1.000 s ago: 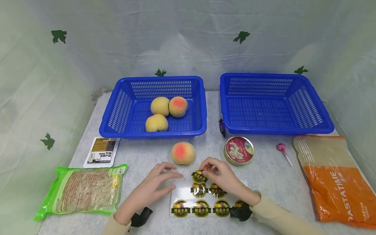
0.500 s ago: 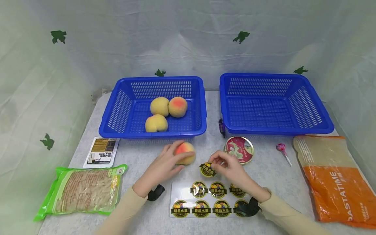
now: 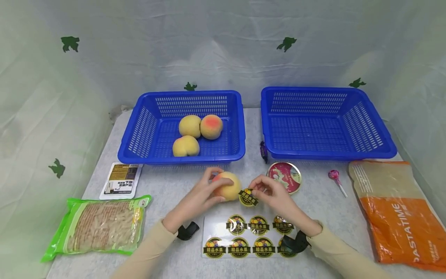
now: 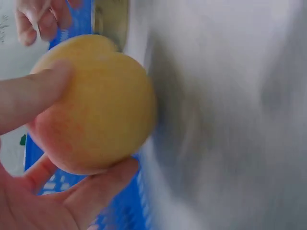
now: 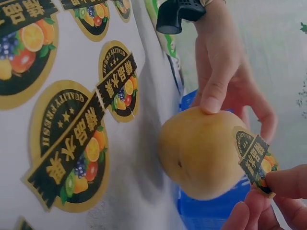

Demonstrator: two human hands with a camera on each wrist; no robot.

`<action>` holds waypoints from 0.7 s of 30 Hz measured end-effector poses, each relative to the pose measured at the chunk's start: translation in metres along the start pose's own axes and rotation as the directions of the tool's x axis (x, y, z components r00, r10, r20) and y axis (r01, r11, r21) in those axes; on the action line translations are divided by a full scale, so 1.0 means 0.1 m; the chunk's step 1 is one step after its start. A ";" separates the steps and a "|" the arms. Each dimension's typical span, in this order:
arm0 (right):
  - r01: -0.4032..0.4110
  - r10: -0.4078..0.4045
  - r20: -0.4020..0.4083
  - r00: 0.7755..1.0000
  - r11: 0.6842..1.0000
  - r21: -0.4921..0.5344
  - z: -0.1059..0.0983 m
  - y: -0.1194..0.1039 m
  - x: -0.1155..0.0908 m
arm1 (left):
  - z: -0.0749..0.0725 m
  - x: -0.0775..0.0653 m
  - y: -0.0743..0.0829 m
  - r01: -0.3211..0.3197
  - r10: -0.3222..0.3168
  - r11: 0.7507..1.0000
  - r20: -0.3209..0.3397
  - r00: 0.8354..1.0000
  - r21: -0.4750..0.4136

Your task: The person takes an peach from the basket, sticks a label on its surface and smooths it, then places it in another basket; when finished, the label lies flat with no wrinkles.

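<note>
My left hand grips a yellow peach with a red blush, thumb on one side and fingers on the other. In the left wrist view the peach fills the grasp, over the pale table. Just right of it, my right hand pinches a round black-and-gold fruit sticker by its edge. Seen from the right wrist, that sticker overlaps the peach's side. Below both hands lies the sticker sheet, with several more stickers on it.
A blue basket with 3 peaches stands behind, beside a second blue basket. Around lie a round red tin, a wrapped candy, a lollipop, an orange bag, a green-edged bag and a flat packet.
The right hand has peeled the sticker off the sheet and raised it away. My left hand has reached to the peach, gripped it and brought it right, toward the sticker.
</note>
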State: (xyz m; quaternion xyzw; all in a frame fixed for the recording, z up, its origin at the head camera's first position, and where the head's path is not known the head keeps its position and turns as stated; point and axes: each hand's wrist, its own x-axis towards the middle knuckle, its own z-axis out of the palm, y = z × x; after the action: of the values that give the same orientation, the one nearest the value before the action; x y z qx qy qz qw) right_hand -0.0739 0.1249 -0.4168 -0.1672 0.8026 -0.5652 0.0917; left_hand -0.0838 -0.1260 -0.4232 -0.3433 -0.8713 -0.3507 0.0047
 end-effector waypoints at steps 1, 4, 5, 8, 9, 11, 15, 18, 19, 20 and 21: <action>0.004 -0.004 0.000 1.000 1.000 0.001 0.00 -0.01 0.01 | 0.02 0.01 0.00 0.008 -0.008 0.997 0.007 1.000 -0.081; 0.021 -0.021 -0.008 1.000 1.000 -0.003 -0.01 -0.03 0.03 | 0.09 0.06 0.01 0.064 -0.056 0.955 0.037 0.998 -0.290; 0.023 -0.023 -0.013 1.000 1.000 -0.004 -0.01 -0.03 0.04 | 0.11 0.08 0.01 0.085 -0.074 0.941 0.046 0.996 -0.329; 0.022 -0.023 -0.025 0.999 0.999 -0.025 -0.02 -0.16 0.07 | 0.10 0.13 0.11 0.148 -0.127 0.897 0.078 0.989 -0.416; 0.020 -0.021 -0.027 0.999 0.999 -0.036 -0.01 -0.17 0.08 | 0.09 0.15 0.14 0.159 -0.136 0.891 0.084 0.987 -0.425; 0.012 -0.013 -0.018 1.000 0.998 -0.057 0.00 -0.23 0.11 | 0.05 0.17 0.22 0.182 -0.155 0.883 0.097 0.983 -0.433; 0.045 -0.045 0.000 0.999 0.995 -0.091 0.02 -0.33 0.14 | 0.02 0.18 0.27 0.204 -0.174 0.876 0.107 0.979 -0.437; 0.092 -0.092 0.010 0.996 0.988 -0.121 0.03 -0.46 0.15 | 0.04 0.17 0.24 0.205 -0.179 0.875 0.099 0.979 -0.439; 0.105 -0.105 0.013 0.994 0.986 -0.133 0.04 -0.47 0.16 | 0.06 0.17 0.21 0.208 -0.184 0.870 0.097 0.978 -0.447; 0.118 -0.117 0.016 0.993 0.983 -0.143 0.04 -0.48 0.17 | 0.09 0.16 0.17 0.212 -0.190 0.864 0.095 0.977 -0.457; 0.123 -0.122 0.018 0.992 0.981 -0.152 0.05 -0.49 0.17 | 0.12 0.16 0.14 0.217 -0.197 0.857 0.093 0.976 -0.467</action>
State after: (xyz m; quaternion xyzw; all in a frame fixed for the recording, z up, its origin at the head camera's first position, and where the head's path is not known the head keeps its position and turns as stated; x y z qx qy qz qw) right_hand -0.0801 0.0992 -0.3719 -0.2255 0.8313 -0.5058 0.0472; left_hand -0.0845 -0.1015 -0.4200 -0.2454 -0.7905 -0.5446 -0.1353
